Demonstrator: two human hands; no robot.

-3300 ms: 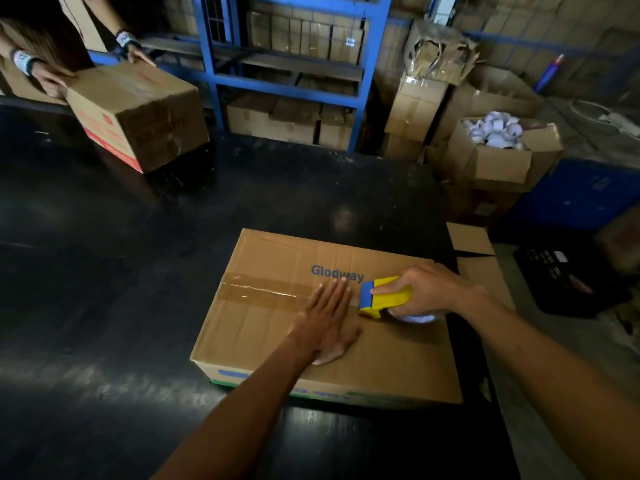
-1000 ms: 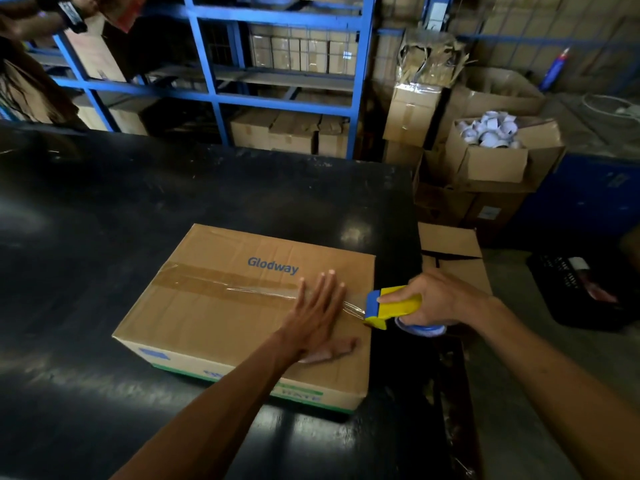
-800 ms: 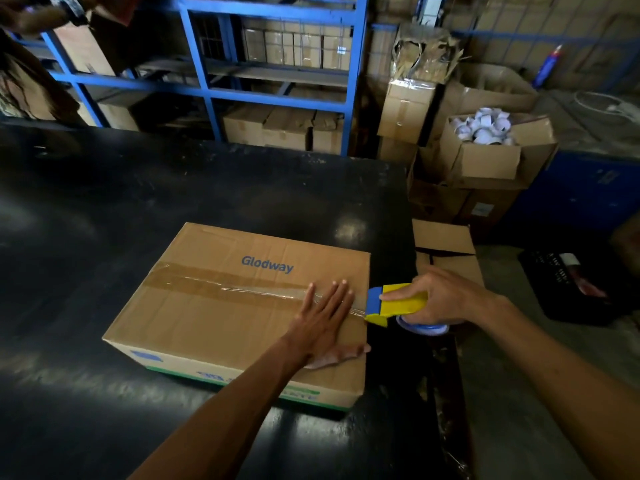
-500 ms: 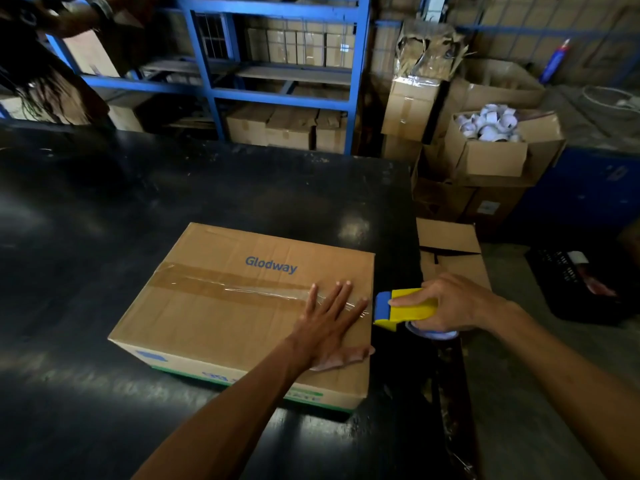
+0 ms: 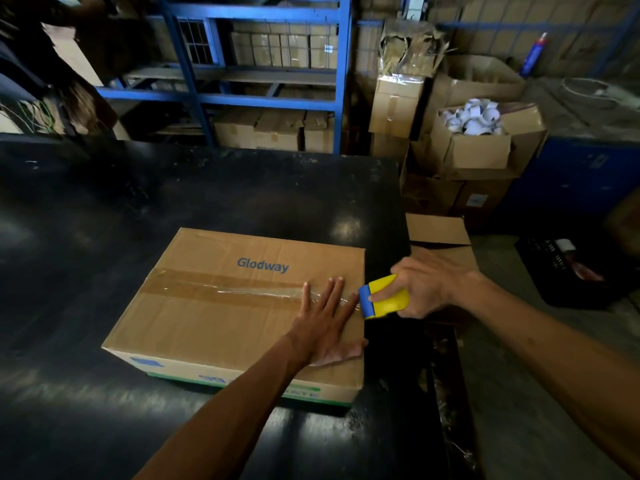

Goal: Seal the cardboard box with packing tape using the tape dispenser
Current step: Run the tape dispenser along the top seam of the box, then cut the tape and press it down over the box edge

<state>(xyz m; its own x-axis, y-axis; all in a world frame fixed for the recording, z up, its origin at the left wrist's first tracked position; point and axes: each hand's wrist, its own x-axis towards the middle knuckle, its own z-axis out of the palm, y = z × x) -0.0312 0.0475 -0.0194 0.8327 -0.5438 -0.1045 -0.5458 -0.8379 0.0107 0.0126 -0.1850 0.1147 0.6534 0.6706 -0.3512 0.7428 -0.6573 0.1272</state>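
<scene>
Dispenser (image 5: 384,297) tipped over box (image 5: 242,306) edge; black table (image 5: 104,237), blue shelving (image 5: 263,98) unchanged

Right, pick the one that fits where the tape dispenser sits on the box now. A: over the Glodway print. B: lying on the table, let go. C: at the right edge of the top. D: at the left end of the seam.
C: the right hand holds the yellow and blue tape dispenser at the right edge of the cardboard box, the tape strip running left from it.
</scene>
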